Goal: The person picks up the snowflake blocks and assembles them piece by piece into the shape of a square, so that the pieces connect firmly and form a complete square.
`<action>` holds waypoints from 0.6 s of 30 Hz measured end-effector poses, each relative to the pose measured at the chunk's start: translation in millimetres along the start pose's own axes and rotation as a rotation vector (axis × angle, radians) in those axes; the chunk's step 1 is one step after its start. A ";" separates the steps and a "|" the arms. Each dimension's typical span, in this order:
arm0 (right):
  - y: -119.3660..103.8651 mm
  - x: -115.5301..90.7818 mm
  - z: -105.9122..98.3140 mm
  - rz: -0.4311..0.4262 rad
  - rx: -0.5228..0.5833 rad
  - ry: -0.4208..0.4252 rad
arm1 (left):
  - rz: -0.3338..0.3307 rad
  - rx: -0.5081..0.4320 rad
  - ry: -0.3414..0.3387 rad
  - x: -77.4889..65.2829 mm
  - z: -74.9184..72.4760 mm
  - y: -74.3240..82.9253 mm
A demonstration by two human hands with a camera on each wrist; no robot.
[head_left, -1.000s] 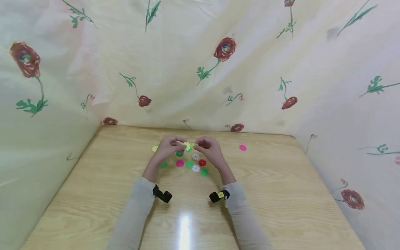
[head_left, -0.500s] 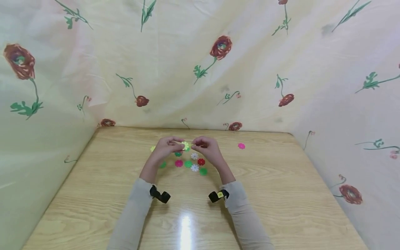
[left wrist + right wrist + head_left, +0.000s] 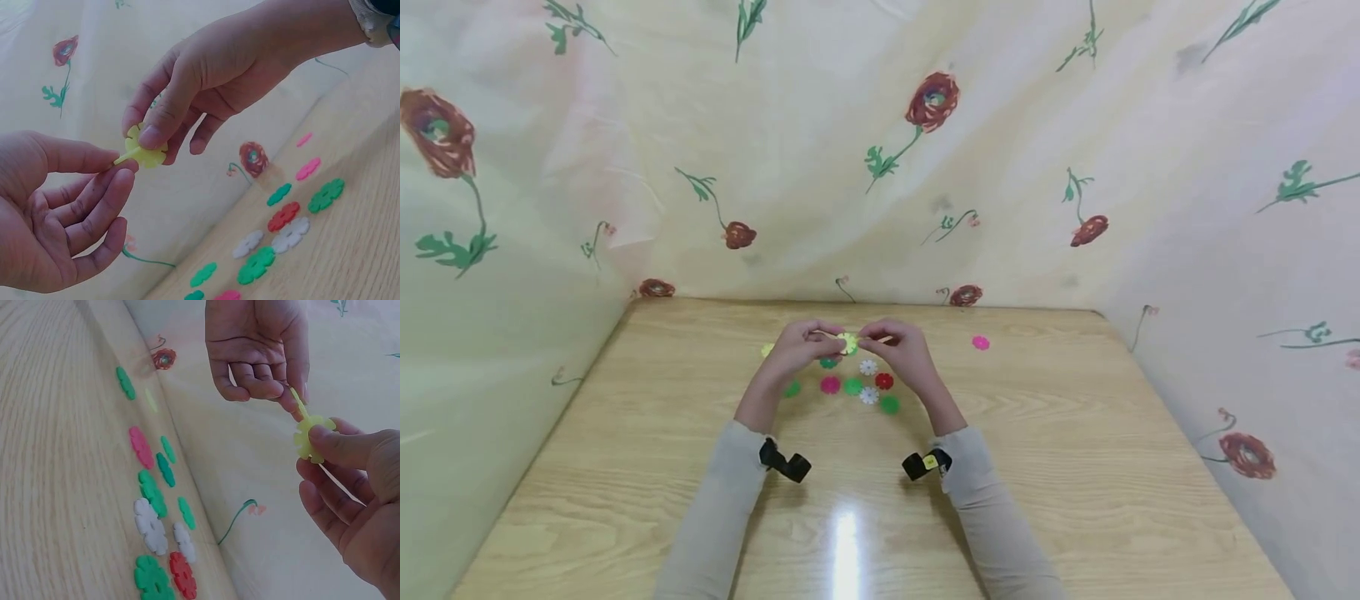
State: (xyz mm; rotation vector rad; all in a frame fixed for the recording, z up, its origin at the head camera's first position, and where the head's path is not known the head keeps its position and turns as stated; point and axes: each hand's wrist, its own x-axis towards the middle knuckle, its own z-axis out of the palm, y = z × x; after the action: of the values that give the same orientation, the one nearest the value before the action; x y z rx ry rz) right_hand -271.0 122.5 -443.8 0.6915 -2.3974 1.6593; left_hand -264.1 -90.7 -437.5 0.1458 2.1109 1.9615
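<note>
So compared with a second ago, the two hands have come closer together: there was a small gap between the yellow pieces, and now they meet. The whole head view has also shifted a little (looks like the head tipped, since the cloth backdrop (image 3: 805, 125) moved too), while the loose discs kept their arrangement.

The left hand (image 3: 798, 348) pinches a yellow flower disc (image 3: 849, 342) between thumb and finger; its face shows from the head, but both wrist views get it almost edge-on, like a thin stick. The right hand (image 3: 907, 350) pinches a second yellow disc (image 3: 305, 442), thumb flat on its face. That one's pale yellow, with rounded petals and narrow notches round the rim. They touch at roughly a right angle, edge to edge, lifted over the far middle of the wooden table (image 3: 1075, 450). Can't tell how deep one sits in the other, fingers are in the way.

Nearer than the hands lie a magenta disc (image 3: 831, 385), a red disc (image 3: 884, 381), two white ones and several greens. Another yellow disc (image 3: 767, 350) is just left of the left hand, partly hidden, and a pink disc (image 3: 981, 342) sits alone off to the right.
</note>
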 end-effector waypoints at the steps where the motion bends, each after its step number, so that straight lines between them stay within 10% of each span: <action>1: -1.2 0.3 -1.1 -0.006 0.005 0.005 | 0.004 -0.003 -0.004 0.6 0.8 1.3; 18: -17.4 -1.0 8.4 -0.042 -0.099 0.148 | 0.056 -0.074 0.003 3.4 10.7 -1.6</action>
State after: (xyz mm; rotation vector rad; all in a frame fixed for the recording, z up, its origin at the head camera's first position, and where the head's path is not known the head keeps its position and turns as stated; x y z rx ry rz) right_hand -261.2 110.1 -432.6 0.5782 -2.3271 1.5074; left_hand -264.5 -79.7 -440.0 0.1901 2.0544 2.0696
